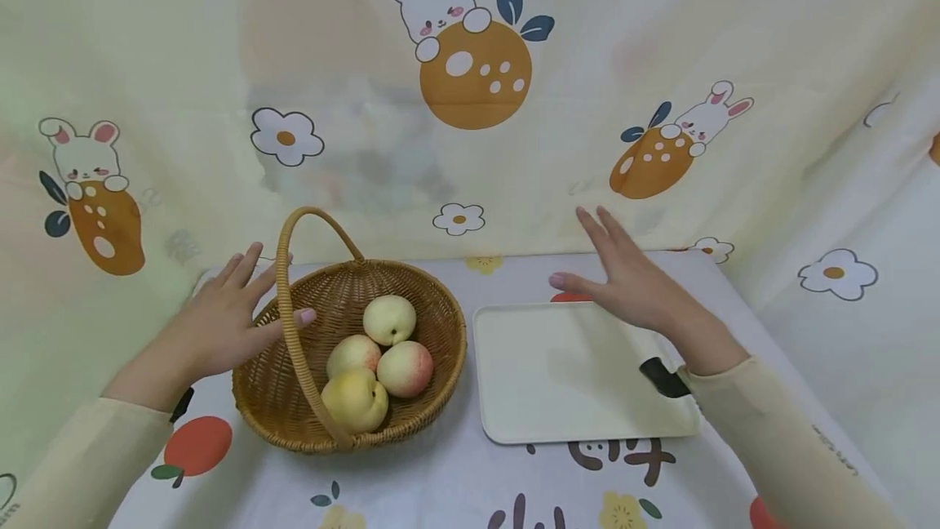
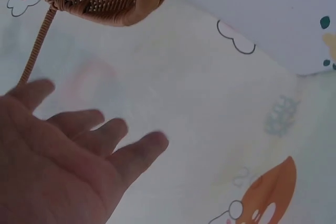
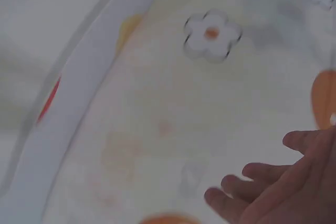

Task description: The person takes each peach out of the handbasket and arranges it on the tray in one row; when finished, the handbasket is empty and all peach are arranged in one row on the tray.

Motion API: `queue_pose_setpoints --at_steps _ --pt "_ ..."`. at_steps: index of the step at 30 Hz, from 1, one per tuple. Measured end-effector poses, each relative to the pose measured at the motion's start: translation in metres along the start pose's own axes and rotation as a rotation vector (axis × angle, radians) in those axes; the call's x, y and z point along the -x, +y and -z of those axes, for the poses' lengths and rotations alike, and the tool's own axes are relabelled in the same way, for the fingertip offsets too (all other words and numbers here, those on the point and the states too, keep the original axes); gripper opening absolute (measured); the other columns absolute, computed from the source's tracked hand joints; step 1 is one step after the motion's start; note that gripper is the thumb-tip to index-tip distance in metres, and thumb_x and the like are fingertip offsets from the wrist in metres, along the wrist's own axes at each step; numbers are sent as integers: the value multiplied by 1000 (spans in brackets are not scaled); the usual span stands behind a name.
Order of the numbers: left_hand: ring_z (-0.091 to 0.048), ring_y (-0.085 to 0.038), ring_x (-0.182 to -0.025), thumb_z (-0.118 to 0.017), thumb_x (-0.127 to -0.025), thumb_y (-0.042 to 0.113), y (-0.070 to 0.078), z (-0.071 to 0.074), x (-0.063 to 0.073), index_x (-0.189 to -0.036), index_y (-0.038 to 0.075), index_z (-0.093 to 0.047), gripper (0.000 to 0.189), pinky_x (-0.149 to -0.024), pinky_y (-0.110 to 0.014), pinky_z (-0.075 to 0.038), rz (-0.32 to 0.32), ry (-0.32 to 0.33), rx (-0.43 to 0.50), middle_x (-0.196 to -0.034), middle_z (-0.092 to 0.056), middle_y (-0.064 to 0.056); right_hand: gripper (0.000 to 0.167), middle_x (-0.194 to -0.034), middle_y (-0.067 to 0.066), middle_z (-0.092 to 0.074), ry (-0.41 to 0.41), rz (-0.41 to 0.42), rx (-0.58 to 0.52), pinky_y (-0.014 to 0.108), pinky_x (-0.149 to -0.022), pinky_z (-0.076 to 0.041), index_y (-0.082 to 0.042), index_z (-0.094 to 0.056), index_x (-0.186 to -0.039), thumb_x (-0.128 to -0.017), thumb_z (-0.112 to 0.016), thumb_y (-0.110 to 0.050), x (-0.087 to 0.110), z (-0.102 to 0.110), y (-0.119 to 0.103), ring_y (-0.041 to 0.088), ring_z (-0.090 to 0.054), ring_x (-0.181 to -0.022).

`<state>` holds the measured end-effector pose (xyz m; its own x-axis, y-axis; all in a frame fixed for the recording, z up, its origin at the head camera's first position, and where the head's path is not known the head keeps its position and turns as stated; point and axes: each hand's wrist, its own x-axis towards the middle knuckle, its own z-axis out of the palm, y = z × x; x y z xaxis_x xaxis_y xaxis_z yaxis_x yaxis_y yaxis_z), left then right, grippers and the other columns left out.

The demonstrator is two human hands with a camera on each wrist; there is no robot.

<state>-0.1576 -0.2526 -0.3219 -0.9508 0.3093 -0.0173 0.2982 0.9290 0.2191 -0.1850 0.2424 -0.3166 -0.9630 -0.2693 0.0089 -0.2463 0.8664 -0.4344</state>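
A wicker basket (image 1: 433, 406) with a tall arched handle (image 1: 289, 317) stands on the left of the table. Inside lie several peaches: pale ones, a red-blushed peach (image 1: 405, 369) and a yellower one (image 1: 355, 400) at the front. My left hand (image 1: 228, 313) is at the basket's left side, fingers spread, thumb by the handle; whether it touches cannot be told. In the left wrist view, that hand (image 2: 68, 156) holds nothing. To the right, a white rectangular tray (image 1: 573, 374) lies flat. Over its far right part my right hand (image 1: 631, 284) hovers with fingers extended, holding nothing.
A white printed cloth (image 1: 411, 488) covers the table. Behind it hangs a curtain (image 1: 352, 194) patterned with rabbits and flowers, and more fabric (image 1: 866, 366) closes off the right side. Basket and tray stand side by side with a narrow gap.
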Motion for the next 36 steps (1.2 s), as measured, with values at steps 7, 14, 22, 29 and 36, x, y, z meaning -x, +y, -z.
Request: queue_pose_setpoints --at_steps 7,14,22,29,36 --pt "-20 -65 -137 -64 -92 56 -8 -17 15 -155 6 -41 84 -94 -78 -32 3 -105 198 -160 -6 -37 101 -169 -1 -5 -73 223 -242 56 -116 -19 -31 -7 -164 -88 -62 -67 -10 -49 -67 24 -9 -152" --pt "-21 -68 -134 -71 -89 53 -18 -34 21 -159 7 -32 92 -93 -77 -34 25 -189 336 -160 -1 -39 97 -166 1 -22 -235 405 -329 43 -118 -21 -18 -20 -163 -89 -69 -58 -23 -103 -125 16 -18 -150" --pt "-18 -64 -137 -78 -87 27 -30 -47 27 -160 2 -22 96 -98 -76 -30 7 -190 434 -157 -9 -40 97 -150 6 -47 -427 541 -232 30 -111 -33 -10 -29 -160 -86 -75 -53 -28 -139 -170 14 -43 -136" --pt "-24 -60 -138 -74 -81 4 -30 -55 29 -161 1 -11 102 -100 -71 -34 50 -195 484 -156 -21 -39 74 -139 0 -57 -360 636 29 22 -99 -41 -14 -54 -147 -85 -78 -45 -27 -161 -185 8 -51 -125" --pt "-31 -58 -136 -70 -78 0 -27 -54 27 -162 4 -9 104 -96 -66 -42 101 -217 476 -156 -22 -39 66 -128 -3 -59 -240 634 157 22 -84 -46 -23 -64 -138 -80 -82 -48 -24 -172 -192 7 -57 -109"
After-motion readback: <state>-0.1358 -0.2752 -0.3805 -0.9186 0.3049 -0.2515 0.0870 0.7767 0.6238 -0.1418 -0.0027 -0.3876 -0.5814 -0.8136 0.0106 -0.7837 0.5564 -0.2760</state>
